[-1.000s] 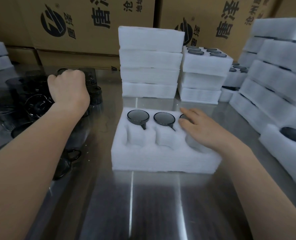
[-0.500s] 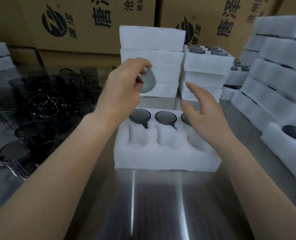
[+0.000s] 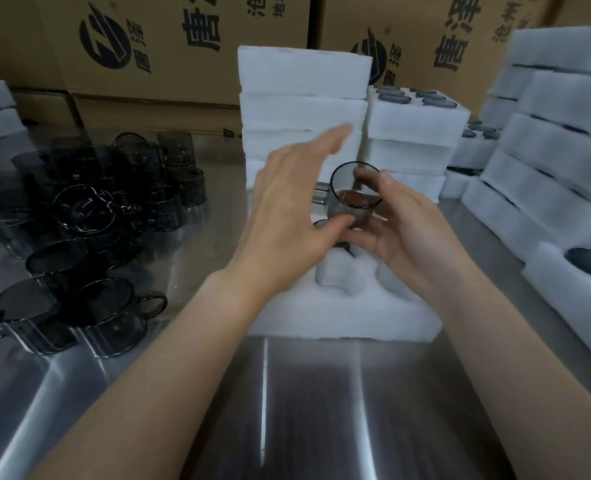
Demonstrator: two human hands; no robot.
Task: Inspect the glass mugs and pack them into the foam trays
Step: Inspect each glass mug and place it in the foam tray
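Note:
A smoky glass mug [image 3: 353,199] hangs tilted above the white foam tray [image 3: 339,313] in the middle of the steel table. My right hand [image 3: 408,230] grips it, thumb on the rim and fingers curled under the body. My left hand [image 3: 294,209] is beside the mug with fingers stretched out, its thumb touching the mug's lower side. The hands hide most of the mugs in the tray's back row; the front pockets [image 3: 335,278] show bare foam. A pile of loose mugs [image 3: 90,216] lies to the left.
Stacked foam trays [image 3: 304,109] stand right behind the tray, with packed stacks [image 3: 415,112] beside them and more [image 3: 557,133] along the right edge. Cardboard boxes [image 3: 169,46] form the back wall. Bare steel table [image 3: 304,410] stretches in front.
My left hand brought a mug from the pile to above the tray and opened its fingers. My right hand lifted off the tray and took hold of the mug.

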